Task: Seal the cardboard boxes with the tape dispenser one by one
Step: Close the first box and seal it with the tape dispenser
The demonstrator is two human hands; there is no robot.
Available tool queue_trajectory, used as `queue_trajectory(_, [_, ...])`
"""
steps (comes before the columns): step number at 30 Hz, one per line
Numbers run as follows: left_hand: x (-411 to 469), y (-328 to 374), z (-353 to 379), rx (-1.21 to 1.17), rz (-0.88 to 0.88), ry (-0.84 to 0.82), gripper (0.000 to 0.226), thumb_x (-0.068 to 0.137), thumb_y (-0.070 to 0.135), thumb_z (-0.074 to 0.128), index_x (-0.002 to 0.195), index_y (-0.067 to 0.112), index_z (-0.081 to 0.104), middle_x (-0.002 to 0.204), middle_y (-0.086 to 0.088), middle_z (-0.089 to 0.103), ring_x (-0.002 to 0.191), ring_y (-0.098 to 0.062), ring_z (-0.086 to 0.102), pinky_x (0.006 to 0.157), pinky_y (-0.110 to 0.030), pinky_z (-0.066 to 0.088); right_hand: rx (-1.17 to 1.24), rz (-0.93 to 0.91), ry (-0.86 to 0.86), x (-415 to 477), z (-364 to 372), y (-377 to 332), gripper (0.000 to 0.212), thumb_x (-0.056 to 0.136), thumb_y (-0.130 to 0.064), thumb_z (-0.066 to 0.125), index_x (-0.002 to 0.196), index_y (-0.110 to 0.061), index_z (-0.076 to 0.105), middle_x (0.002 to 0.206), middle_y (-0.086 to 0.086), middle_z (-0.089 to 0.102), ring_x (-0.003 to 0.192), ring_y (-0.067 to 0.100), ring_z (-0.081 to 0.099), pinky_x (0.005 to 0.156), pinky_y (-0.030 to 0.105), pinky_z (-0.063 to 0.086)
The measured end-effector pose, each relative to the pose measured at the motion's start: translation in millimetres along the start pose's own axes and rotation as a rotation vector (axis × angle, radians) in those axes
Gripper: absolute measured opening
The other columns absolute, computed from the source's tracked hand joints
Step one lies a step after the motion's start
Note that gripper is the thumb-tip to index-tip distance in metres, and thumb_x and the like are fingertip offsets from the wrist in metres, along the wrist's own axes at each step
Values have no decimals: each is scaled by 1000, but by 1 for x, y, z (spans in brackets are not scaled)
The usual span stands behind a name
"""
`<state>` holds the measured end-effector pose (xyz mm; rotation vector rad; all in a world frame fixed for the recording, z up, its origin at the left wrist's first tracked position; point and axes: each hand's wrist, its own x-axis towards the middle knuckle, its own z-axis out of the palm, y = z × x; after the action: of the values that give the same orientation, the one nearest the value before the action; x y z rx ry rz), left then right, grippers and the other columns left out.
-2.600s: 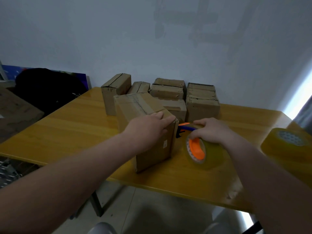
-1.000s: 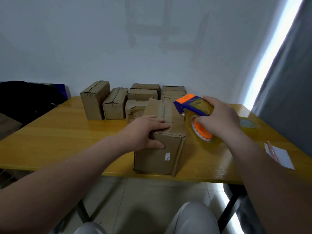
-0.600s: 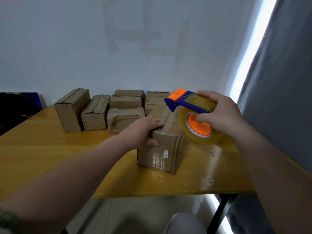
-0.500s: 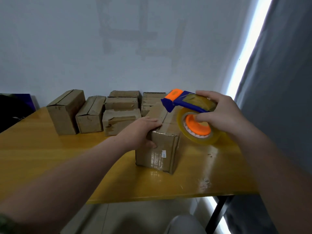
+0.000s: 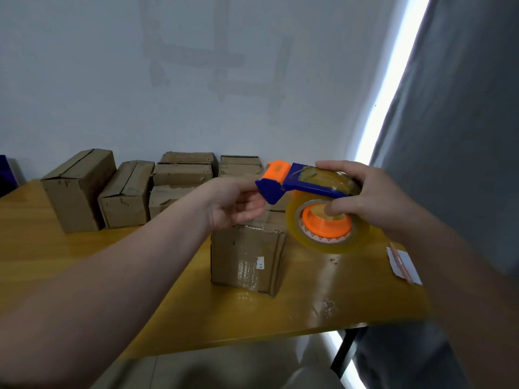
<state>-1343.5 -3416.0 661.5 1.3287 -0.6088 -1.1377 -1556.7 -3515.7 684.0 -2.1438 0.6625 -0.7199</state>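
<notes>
Position of the work: the brown cardboard box (image 5: pixel 248 255) stands on the yellow wooden bench (image 5: pixel 84 254) directly below and between your hands, near the front edge, its long axis running away from you toward the wall. Your right hand (image 5: pixel 373 200) is closed around the blue-and-orange tape dispenser with its clear tape roll (image 5: pixel 317 209), held in the air above the box's right side, cutter end pointing left. Your left hand (image 5: pixel 233 203) is raised off the box, fingers curled at the dispenser's blue nose; whether they pinch a free tape end cannot be told. Judgement: the left hand is nearer the box top, and the coming move is to bring tape down onto the far end of the top seam and draw toward you along that axis. Further brown boxes (image 5: pixel 127 192) wait at the rear-left, well apart.
</notes>
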Motion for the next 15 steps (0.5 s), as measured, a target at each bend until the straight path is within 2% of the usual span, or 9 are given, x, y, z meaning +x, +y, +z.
queue_trajectory(3, [-1,-1,-3,66,21,-13,10,91,8,58,82,8,61,55,2,59,50,-5,56,61,-22,56,-32,-1,-27,-3,2,-3,69,69,-8,81,121,-43,53,110,-16,56,95,12,60,61,17,55])
queue_trajectory(5, [-3,-2,-5,161,66,35,11,93,6,54,84,5,60,54,-1,55,47,-6,53,55,-21,54,-76,-5,-55,-5,4,-8,71,68,-11,82,123,-44,52,111,-18,56,95,11,60,62,17,56])
queue_trajectory(8, [-8,-1,-9,288,165,127,13,93,7,55,94,-2,65,58,-5,58,47,-10,54,49,-22,53,-99,-2,-114,-7,8,-15,68,69,-16,83,119,-48,52,110,-19,59,95,13,62,72,26,59])
queue_trajectory(10, [-12,-2,-15,294,188,136,12,92,10,58,88,2,66,54,-2,60,46,-9,54,49,-21,52,-112,18,-145,-9,9,-19,66,70,-18,82,118,-51,51,112,-17,59,96,13,63,76,30,59])
queue_trajectory(12, [-17,-1,-25,273,193,155,11,92,11,59,87,4,65,52,-1,61,44,-7,55,48,-21,51,-168,20,-178,-11,6,-23,64,72,-18,80,116,-54,50,111,-17,59,96,12,63,76,29,59])
queue_trajectory(15, [-22,-1,-50,230,202,285,11,91,9,60,84,4,65,53,-1,62,44,-8,55,51,-24,52,-252,59,-197,-20,-14,-23,66,73,-14,78,119,-52,52,107,-14,62,93,14,64,75,32,59])
